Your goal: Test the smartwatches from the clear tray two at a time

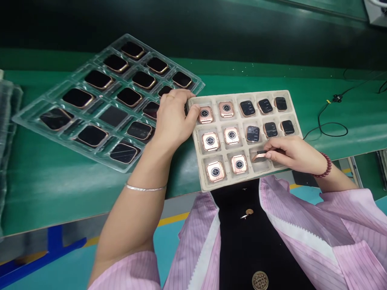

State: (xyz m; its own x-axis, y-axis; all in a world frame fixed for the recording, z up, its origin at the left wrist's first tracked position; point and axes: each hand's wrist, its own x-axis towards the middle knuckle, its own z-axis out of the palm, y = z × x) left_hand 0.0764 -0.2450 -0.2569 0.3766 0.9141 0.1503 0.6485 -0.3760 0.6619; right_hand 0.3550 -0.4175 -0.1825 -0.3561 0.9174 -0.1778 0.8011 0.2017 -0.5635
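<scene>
A beige compartment tray (208,186) lies at the front of the bench, holding several smartwatch cases. On its left side some rose-gold cases (210,141) show their round sensor backs. Others to the right, such as one watch case (252,134), lie dark screen up. My left hand (175,117) grips the tray's far left corner, thumb over the rim. Between the thumb and fingers of my right hand (288,152), one watch case (259,156) is tilted on edge at a front-row compartment. My right fingers hide part of the compartment beside it.
A clear plastic tray (71,139) with several dark-screened watches lies at an angle on the green bench (151,181), left of the beige tray. Stacked clear trays (9,133) stand at the far left. A black cable (325,127) runs across the right side.
</scene>
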